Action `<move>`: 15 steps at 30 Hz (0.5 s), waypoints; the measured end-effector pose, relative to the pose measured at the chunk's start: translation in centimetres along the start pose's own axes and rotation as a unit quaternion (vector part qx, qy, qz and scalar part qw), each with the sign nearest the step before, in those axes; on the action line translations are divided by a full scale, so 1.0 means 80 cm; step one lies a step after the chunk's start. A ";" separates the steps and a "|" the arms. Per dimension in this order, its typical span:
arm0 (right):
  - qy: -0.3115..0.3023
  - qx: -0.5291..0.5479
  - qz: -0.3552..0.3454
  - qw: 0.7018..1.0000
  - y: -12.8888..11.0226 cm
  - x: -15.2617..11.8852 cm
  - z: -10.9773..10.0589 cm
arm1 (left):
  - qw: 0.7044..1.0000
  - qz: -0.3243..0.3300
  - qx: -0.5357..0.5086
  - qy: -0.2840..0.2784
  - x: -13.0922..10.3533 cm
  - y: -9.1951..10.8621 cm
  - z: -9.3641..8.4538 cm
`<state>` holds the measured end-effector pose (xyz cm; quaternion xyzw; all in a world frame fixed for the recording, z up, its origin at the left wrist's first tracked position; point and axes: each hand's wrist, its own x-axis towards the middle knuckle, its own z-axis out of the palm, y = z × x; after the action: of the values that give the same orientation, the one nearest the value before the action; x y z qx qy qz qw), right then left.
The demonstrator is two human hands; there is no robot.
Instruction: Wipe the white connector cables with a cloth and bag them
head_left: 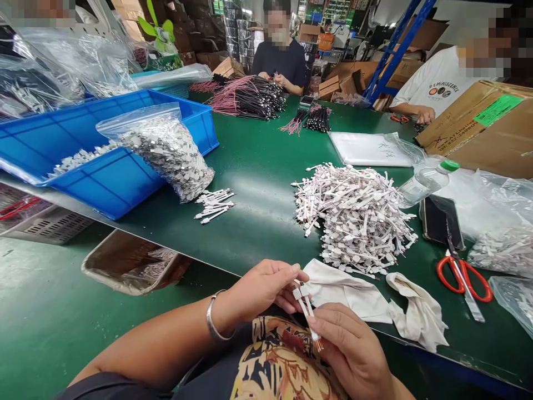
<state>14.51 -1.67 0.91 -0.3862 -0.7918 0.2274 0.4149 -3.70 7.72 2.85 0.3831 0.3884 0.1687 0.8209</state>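
Note:
Two short white cables (305, 305), with white connectors at the top and bare reddish wire ends at the bottom, are held over my lap. My right hand (350, 344) pinches them near their lower half. My left hand (266, 286), with a silver bangle at the wrist, has its fingers closed around the connector end. Beyond my hands lies a large pile of similar white cables (358, 216) on the green table (258, 222). A smaller group of white cables (214, 205) lies to the left. White cloth gloves (350, 289) rest at the table's front edge.
A blue bin (125, 189) with a full plastic bag (166, 150) stands left. On the right are red-handled scissors (462, 278), a phone (441, 222), a bottle (427, 183) and a cardboard box (478, 133). Two people sit across the table near black cable bundles (250, 97).

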 end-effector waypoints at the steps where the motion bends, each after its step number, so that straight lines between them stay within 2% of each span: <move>1: 0.002 0.005 0.005 1.000 0.000 0.000 0.000 | 1.000 -0.004 -0.009 -0.007 0.000 0.000 -0.001; 9: 0.017 0.040 0.021 0.999 -0.002 0.001 0.002 | 0.999 -0.026 -0.005 -0.019 0.003 -0.006 -0.008; 10: 0.020 0.046 0.023 0.998 -0.002 0.000 0.003 | 1.000 -0.007 0.021 -0.019 0.001 -0.006 -0.008; 12: 0.034 0.069 0.047 0.996 -0.002 -0.001 0.003 | 0.989 0.080 0.120 -0.024 -0.005 -0.002 -0.009; 13: 0.043 0.088 0.072 0.993 -0.003 -0.001 0.003 | 0.972 0.137 0.185 -0.040 -0.010 0.002 -0.009; 15: 0.054 0.139 0.145 0.978 -0.005 0.001 0.004 | 0.921 0.216 0.304 -0.111 -0.021 0.010 -0.008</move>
<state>14.08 -1.85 1.03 -0.4471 -0.6648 0.3713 0.4694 -5.21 7.60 4.06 0.7052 0.2350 0.1715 0.6466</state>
